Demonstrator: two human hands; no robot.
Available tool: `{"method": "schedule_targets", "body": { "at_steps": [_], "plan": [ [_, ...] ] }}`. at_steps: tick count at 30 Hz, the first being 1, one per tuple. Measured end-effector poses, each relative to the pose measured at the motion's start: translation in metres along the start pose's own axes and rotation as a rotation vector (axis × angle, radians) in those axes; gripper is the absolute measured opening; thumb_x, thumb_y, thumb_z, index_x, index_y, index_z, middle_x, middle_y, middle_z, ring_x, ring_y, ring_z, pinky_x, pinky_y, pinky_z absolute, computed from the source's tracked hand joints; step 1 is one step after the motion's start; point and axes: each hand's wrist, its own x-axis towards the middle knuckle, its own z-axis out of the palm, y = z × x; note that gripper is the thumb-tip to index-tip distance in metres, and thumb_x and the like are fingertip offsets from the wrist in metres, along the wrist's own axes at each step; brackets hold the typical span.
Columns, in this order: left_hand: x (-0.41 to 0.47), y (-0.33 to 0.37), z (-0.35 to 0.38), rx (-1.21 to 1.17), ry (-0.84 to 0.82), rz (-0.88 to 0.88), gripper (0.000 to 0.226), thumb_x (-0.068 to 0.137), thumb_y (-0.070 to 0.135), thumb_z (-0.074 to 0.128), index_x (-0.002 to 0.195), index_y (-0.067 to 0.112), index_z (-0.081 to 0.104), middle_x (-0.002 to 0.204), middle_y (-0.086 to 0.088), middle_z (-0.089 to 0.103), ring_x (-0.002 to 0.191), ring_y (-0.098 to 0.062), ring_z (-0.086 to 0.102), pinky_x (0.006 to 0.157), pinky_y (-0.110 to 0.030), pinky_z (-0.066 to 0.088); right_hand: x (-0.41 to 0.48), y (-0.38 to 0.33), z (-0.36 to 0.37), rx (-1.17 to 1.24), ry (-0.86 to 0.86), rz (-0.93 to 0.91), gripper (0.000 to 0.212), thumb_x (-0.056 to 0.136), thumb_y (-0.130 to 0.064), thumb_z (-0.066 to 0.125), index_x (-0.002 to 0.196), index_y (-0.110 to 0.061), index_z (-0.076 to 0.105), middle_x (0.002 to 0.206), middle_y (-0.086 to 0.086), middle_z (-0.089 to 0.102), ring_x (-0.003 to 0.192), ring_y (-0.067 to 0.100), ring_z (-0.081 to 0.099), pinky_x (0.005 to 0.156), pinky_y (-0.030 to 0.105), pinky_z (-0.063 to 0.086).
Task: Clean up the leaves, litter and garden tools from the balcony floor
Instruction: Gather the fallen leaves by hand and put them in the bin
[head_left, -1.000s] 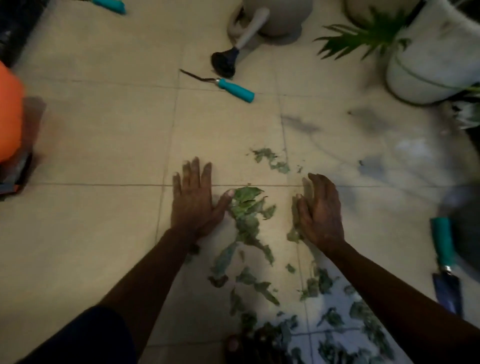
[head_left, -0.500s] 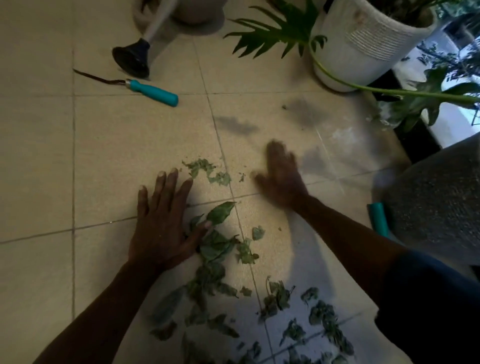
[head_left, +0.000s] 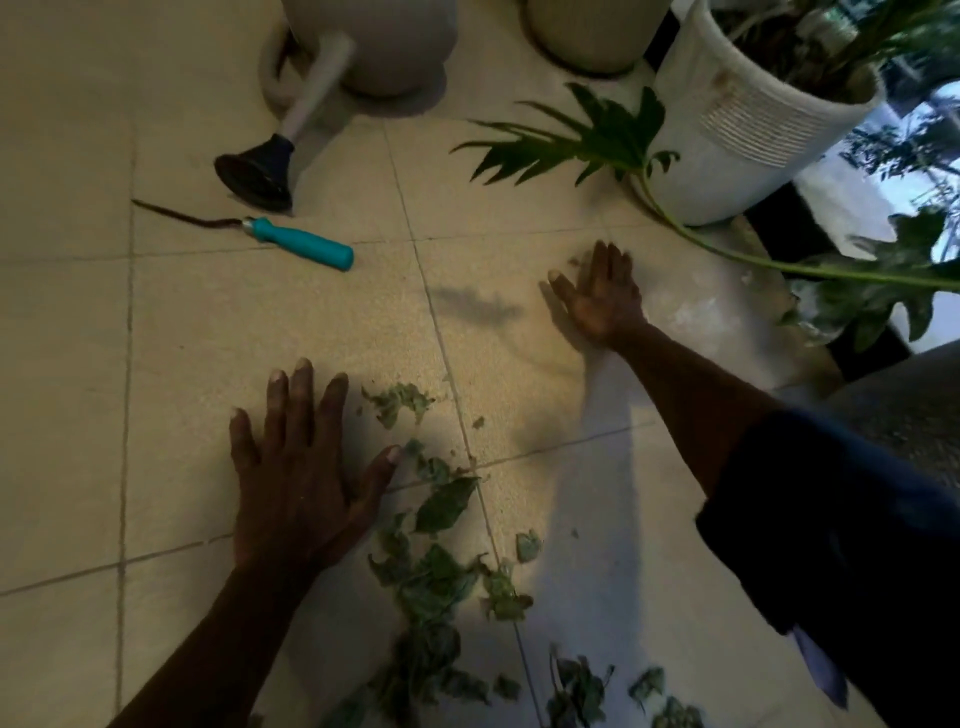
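Note:
Green leaves (head_left: 441, 571) lie scattered over the beige floor tiles (head_left: 260, 338) in the lower middle. My left hand (head_left: 301, 467) rests flat on the floor with fingers spread, its thumb touching the edge of the leaves. My right hand (head_left: 602, 296) reaches far forward with straight fingers, low over a bare tile, holding nothing. A small clump of leaves (head_left: 397, 402) sits just right of my left fingers. A garden tool with a teal handle (head_left: 301, 243) and a thin metal blade lies at the upper left.
A pale watering can (head_left: 363, 47) with a black rose head (head_left: 257, 174) stands at the top. A white ribbed planter (head_left: 748, 119) with big split leaves (head_left: 587, 137) is at the upper right, its long stem crossing the floor. A second pale pot (head_left: 587, 31) stands behind.
My right hand left the leaf pile and stretched forward and right across the floor. My left hand stayed flat beside the leaves. The view swung toward the planter.

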Motion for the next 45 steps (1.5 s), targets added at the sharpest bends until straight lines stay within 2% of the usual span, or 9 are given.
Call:
{"method": "schedule_targets", "body": {
  "at_steps": [3,10,15,20,26,30,33,37,45],
  "plan": [
    [-0.002,0.001,-0.002,-0.011,-0.021,-0.017,0.093,0.093,0.08,0.02,0.165,0.02,0.021,0.174,-0.012,0.002,0.161,-0.032,-0.003,0.125,-0.063,0.006,0.0,-0.009,0.015,-0.017,-0.043,-0.096,0.101,0.093,-0.078,0.027,0.164,-0.011,0.001,0.172,0.011,-0.004,0.158,0.029,-0.007,0.126,0.058,0.0],
    [-0.003,0.003,-0.004,-0.074,-0.011,-0.028,0.097,0.09,0.084,0.016,0.166,0.024,0.01,0.174,-0.008,-0.005,0.161,-0.028,-0.007,0.127,-0.061,0.002,-0.099,-0.094,0.058,-0.061,-0.169,-0.87,0.087,0.1,-0.062,0.038,0.165,-0.013,0.006,0.173,0.009,0.001,0.159,0.021,-0.004,0.129,0.049,0.006],
    [-0.007,0.001,-0.003,-0.137,0.057,0.066,0.094,0.094,0.08,0.02,0.165,0.019,0.02,0.173,-0.01,0.011,0.161,-0.029,0.006,0.126,-0.062,0.009,-0.203,-0.107,0.095,-0.029,-0.257,-1.092,0.079,0.099,-0.056,0.049,0.16,-0.008,0.03,0.169,0.018,0.017,0.159,0.029,0.007,0.129,0.05,0.012],
    [-0.009,-0.002,-0.002,-0.132,0.016,0.12,0.091,0.095,0.077,0.022,0.165,0.02,0.02,0.173,-0.008,0.014,0.16,-0.027,0.006,0.127,-0.059,0.005,-0.273,-0.075,0.089,0.224,-0.181,-0.902,0.076,0.097,-0.053,0.052,0.159,-0.013,0.033,0.165,0.01,0.032,0.155,0.024,0.026,0.123,0.05,0.028],
    [-0.048,0.02,0.005,0.116,-0.243,0.496,0.092,0.095,0.079,0.004,0.164,0.021,0.025,0.173,-0.011,0.011,0.16,-0.032,0.004,0.125,-0.06,0.011,-0.339,-0.029,0.098,0.159,-0.018,-0.285,0.088,0.098,-0.074,0.013,0.165,-0.016,0.01,0.173,0.003,0.0,0.158,0.015,-0.01,0.128,0.051,0.002],
    [-0.107,0.043,-0.012,-0.086,-0.292,0.49,0.088,0.096,0.078,0.012,0.163,0.022,0.028,0.172,-0.008,0.016,0.16,-0.027,0.008,0.127,-0.057,0.011,-0.364,-0.036,0.11,0.162,-0.116,-0.486,0.087,0.101,-0.07,0.022,0.165,-0.016,0.0,0.171,-0.001,-0.007,0.157,0.009,-0.014,0.129,0.043,-0.004],
    [-0.165,0.028,-0.026,-0.155,0.089,0.027,0.076,0.1,0.066,0.03,0.16,0.02,0.036,0.17,-0.011,0.023,0.159,-0.03,0.013,0.127,-0.059,0.007,-0.364,-0.039,0.111,0.195,-0.08,-0.54,0.084,0.101,-0.066,0.032,0.165,-0.017,0.007,0.171,-0.001,-0.001,0.158,0.011,-0.009,0.129,0.044,-0.002],
    [-0.227,0.013,-0.017,-0.045,0.053,-0.523,0.09,0.097,0.074,0.012,0.16,0.012,0.03,0.17,-0.023,0.014,0.158,-0.041,0.006,0.122,-0.069,0.01,-0.353,-0.043,0.114,0.132,0.055,-0.36,0.086,0.1,-0.069,0.024,0.164,-0.014,0.01,0.172,0.01,0.004,0.159,0.023,-0.008,0.128,0.052,-0.001],
    [-0.18,0.07,0.005,-0.362,0.002,-0.076,0.081,0.101,0.071,0.02,0.166,0.022,0.016,0.174,-0.003,0.007,0.161,-0.019,-0.002,0.129,-0.055,0.005,-0.353,-0.061,0.128,0.242,-0.065,-0.674,0.074,0.106,-0.057,0.023,0.163,-0.01,0.02,0.169,0.009,0.022,0.159,0.017,0.01,0.127,0.052,0.013]
  ]
}}
